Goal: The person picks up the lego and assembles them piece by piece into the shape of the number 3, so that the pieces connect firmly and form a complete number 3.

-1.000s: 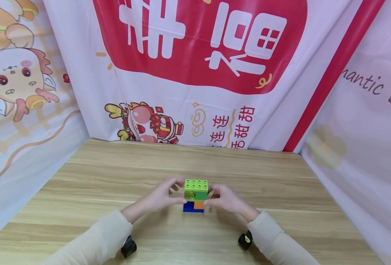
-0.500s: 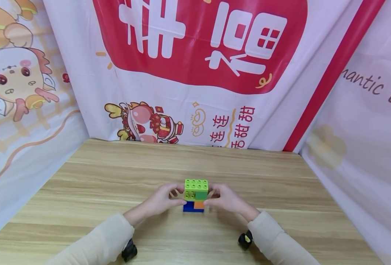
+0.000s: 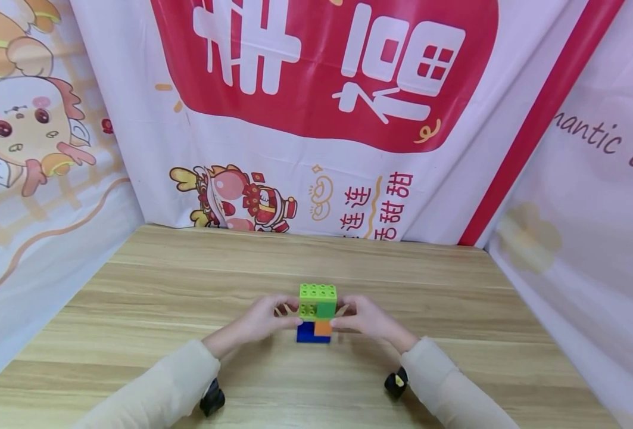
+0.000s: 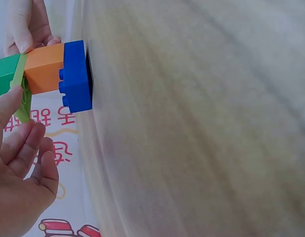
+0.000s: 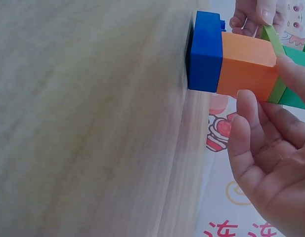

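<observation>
A stack of toy building blocks stands upright between both hands. From the top come a lime-green block [image 3: 318, 292], a green block [image 3: 326, 310], a thin lime plate [image 3: 308, 310] with studs bare at its left, an orange block [image 3: 323, 327] and a blue brick [image 4: 78, 76] at the bottom. My left hand [image 3: 262, 319] pinches the plate's left end between thumb and fingers. At the other end, my right hand [image 3: 367, 319] holds the plate the same way, its thumb towards me. Whether the blue brick touches the table, I cannot tell.
The wooden table [image 3: 316, 387] spreads around the stack. A printed cloth [image 3: 273, 137] hangs behind it, with more cloth on both sides. A small black device [image 3: 211, 398] is under the left sleeve, another [image 3: 396, 383] under the right one.
The upper blocks sit slightly higher in the head view, and more of the blue brick shows. My left fingers have closed in on the plate; both hands stay beside the stack.
</observation>
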Motion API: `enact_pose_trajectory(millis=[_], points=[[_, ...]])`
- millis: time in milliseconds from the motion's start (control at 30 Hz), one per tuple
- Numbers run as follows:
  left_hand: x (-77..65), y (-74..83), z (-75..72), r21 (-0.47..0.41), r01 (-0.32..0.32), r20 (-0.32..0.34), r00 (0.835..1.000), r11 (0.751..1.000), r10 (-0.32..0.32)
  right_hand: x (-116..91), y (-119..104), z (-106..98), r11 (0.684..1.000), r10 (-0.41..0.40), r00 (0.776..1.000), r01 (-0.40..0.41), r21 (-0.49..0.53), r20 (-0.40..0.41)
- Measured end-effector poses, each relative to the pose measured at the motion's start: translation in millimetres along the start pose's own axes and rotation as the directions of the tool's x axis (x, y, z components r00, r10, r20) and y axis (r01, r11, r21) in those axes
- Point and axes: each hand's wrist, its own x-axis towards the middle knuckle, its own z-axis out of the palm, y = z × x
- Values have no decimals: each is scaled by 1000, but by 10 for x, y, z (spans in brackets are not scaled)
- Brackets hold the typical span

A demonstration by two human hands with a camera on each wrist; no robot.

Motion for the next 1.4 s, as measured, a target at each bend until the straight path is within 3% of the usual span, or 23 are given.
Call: enact_pose_trajectory(millis=[300,567,733,1000,1100,1400], points=[[154,-40,-56,4,84,17,996,996,-84,110,17,-36,998,45,999,-45,33,-16],[267,-68,-79,21,192,13,981,981,-192,216,31,-51,997,71,997,-72,-19,-38],[320,-99,-81,15,273,46,961,962,-273,304,64,-44,992,111,992,-114,-57,-53],[398,-135,-68,-21,407,55,913,913,-405,403,83,-2,977,195,978,-200,-73,-75],[418,-146,-54,-25,422,46,906,906,-421,436,95,14,974,210,975,-215,-67,-74],[465,-159,-44,-2,420,36,907,908,-420,502,167,12,975,209,976,-212,-64,-53]])
